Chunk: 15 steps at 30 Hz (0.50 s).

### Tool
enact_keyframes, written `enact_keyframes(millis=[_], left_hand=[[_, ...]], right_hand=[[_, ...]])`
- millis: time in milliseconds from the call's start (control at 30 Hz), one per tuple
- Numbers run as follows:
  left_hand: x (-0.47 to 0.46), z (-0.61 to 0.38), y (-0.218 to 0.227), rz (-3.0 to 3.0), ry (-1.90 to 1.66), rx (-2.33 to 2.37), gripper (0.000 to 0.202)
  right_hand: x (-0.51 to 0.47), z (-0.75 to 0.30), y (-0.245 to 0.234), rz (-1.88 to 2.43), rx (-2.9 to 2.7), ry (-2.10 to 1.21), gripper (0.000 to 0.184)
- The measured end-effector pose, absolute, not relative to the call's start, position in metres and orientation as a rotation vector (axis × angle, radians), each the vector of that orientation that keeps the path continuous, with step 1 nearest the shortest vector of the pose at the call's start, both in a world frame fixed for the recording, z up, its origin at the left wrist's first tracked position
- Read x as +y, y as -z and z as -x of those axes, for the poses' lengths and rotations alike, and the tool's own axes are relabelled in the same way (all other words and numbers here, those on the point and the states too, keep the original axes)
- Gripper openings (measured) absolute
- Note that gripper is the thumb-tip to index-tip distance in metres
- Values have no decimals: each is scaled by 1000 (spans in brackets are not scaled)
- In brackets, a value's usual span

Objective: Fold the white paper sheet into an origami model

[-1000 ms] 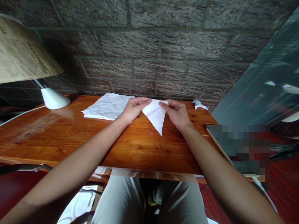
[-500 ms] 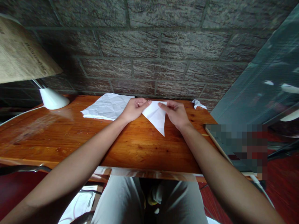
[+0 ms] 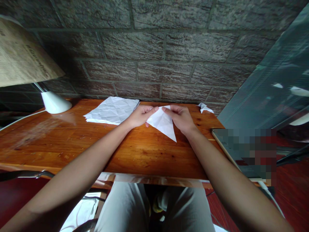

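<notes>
A folded white piece of paper (image 3: 163,121) is held between my two hands above the wooden table, its sharp point directed down toward me and slightly right. My left hand (image 3: 142,116) pinches its upper left edge, thumb on top and a fingertip showing beneath. On the upper right edge, my right hand (image 3: 180,117) grips with the thumb pressed on the front face; the fingers behind are partly hidden. Just left of my left hand lies a stack of creased white sheets (image 3: 112,110).
A small folded paper figure (image 3: 205,108) rests at the table's back right. At left stands a lamp with a white base (image 3: 56,102). A flat dark device (image 3: 236,151), partly pixelated, lies at the right edge of the wooden table (image 3: 145,158). A stone-block wall (image 3: 149,46) rises behind.
The folded paper has turned a little, its lower point swinging to the right. My left hand has shifted slightly down, and a fingertip now shows under the paper.
</notes>
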<state>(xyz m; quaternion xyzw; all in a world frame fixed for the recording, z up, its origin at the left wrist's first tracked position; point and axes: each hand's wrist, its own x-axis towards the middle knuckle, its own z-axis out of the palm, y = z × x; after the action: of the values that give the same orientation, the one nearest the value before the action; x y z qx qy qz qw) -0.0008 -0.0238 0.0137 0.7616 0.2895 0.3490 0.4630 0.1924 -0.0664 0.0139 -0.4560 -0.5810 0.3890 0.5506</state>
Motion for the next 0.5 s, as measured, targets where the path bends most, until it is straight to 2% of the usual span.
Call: enact_keyframes(millis=[67,200,500], left_hand=[[-22,-1,-11,-1903,-848,679,56],[-18,-5,-5,-1912,-975,637,42],[-21,-6,-4,-1804,-1042,657,41]], right_hand=[[-67,-194,-13,1110,-1378,-920,42],[-69,-193,-13,1128,-1441,-934,43],[-71,-188,-15,1080,-1399,-1015,45]])
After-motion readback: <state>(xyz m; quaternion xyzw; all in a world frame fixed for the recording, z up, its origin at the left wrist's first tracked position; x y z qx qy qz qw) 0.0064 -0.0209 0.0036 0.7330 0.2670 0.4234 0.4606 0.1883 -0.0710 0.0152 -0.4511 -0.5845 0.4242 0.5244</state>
